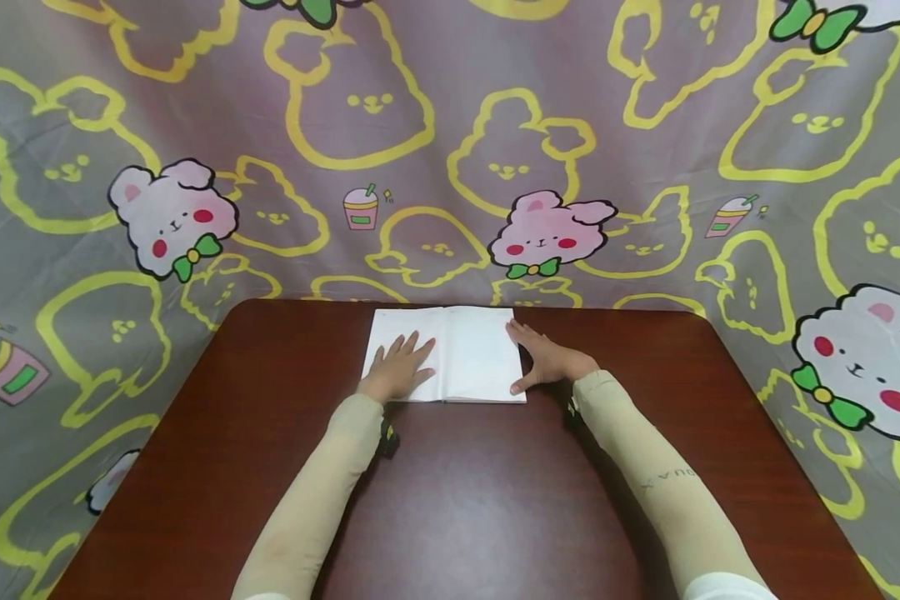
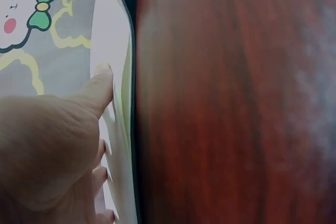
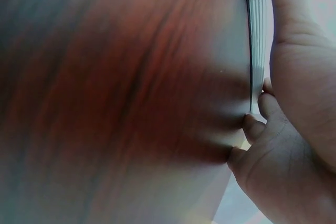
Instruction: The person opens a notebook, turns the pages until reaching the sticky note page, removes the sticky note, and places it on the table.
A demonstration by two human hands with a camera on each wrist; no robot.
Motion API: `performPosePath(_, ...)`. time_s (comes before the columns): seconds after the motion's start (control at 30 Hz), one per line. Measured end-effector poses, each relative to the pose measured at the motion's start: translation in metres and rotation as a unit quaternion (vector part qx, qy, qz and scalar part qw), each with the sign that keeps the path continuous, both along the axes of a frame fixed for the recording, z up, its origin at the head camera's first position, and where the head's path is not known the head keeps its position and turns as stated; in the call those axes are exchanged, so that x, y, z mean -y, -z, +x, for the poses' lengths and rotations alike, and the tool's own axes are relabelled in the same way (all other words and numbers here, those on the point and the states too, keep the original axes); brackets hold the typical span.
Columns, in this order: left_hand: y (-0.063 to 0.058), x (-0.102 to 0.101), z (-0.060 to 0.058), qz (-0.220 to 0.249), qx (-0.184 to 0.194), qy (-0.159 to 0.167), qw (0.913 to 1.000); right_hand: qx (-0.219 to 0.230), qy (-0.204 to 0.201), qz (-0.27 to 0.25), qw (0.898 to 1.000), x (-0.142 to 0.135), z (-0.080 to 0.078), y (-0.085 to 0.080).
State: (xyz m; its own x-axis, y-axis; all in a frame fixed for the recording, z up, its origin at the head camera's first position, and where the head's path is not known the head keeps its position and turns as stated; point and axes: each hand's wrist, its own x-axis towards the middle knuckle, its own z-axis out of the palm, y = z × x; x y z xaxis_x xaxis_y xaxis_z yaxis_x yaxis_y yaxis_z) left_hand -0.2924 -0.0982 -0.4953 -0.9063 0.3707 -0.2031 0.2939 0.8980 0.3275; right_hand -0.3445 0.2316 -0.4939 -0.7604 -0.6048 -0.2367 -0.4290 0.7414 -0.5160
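Near the table's far edge [image 1: 307, 307], hands [image 1: 396, 369] [image 1: 552, 357] touch an open book [image 1: 482, 354].

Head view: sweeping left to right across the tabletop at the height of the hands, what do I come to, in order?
Left hand → center fold of the open book → right page → right hand.
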Motion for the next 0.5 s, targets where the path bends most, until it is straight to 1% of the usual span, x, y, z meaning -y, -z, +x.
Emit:
performPosePath(0.17, -0.002, 0.004, 0.008, -0.004, -0.009, 0.006, 0.9999, -0.001, 0.003, 0.001, 1.0, 0.001, 0.001, 0.0)
performPosePath(0.37, -0.005, 0.008, 0.025, -0.018, -0.018, 0.014, 0.9996, 0.001, 0.004, -0.006, 1.0, 0.001, 0.004, -0.001)
performPosePath(0.5, -0.008, 0.004, 0.036, -0.018, -0.053, 0.029, 0.998, -0.002, -0.001, -0.01, 1.0, 0.002, 0.005, 0.0)
